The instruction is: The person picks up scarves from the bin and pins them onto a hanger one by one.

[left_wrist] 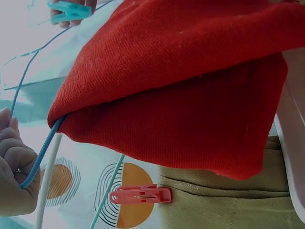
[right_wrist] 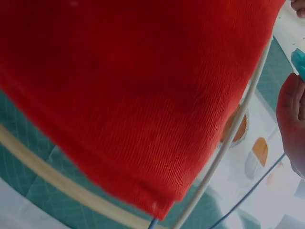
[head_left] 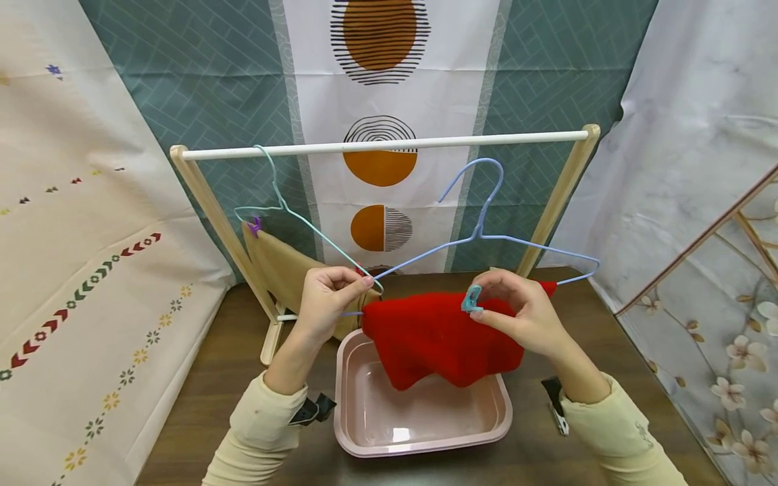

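My left hand (head_left: pixel 332 297) grips the left corner of a blue wire hanger (head_left: pixel 480 233), its fingers curled round the wire in the left wrist view. Over the hanger's lower bar drapes a red knit cloth (head_left: pixel 434 331), folded so both layers hang down. Between thumb and fingers my right hand (head_left: pixel 525 307) pinches a teal clothespin (head_left: pixel 471 299), in front of the cloth's upper edge near its right part. The hanger's hook is off the rack's bar in the head view.
Behind stands a wooden rack with a white bar (head_left: pixel 389 144). A mint hanger (head_left: pixel 282 202) hangs there with a tan cloth (head_left: pixel 279 263), a purple clothespin (head_left: pixel 254 226) and a red clothespin (left_wrist: pixel 140 194). Below the red cloth sits a pink basin (head_left: pixel 425 445).
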Tool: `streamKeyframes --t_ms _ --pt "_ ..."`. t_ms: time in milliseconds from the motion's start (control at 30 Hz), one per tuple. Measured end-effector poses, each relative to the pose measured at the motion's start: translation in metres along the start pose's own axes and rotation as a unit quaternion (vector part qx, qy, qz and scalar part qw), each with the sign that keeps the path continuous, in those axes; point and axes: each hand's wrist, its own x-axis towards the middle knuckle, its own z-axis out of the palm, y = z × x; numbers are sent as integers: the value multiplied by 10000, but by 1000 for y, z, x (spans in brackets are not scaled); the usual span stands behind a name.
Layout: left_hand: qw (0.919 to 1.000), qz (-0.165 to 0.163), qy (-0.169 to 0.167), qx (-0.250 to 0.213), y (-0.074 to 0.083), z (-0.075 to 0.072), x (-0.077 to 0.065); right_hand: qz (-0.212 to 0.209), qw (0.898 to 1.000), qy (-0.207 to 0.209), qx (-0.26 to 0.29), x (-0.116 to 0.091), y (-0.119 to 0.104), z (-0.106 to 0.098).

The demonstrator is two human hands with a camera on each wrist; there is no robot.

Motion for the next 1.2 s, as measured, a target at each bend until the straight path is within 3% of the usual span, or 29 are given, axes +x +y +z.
streamKeyframes --t_ms 300,567,1000,1200 --pt "10000 1 -20 61 1 -5 -2 334 9984 -213 -396 11 5 18" --pt "9998 -114 -107 134 2 -2 -3 381 9984 -173 -374 15 5 29" --pt "9997 -18 -134 192 1 -11 -3 12 10000 -32 -68 26 13 50" --pt "9997 -44 -166 201 1 -10 -2 34 9999 78 69 31 16 61"
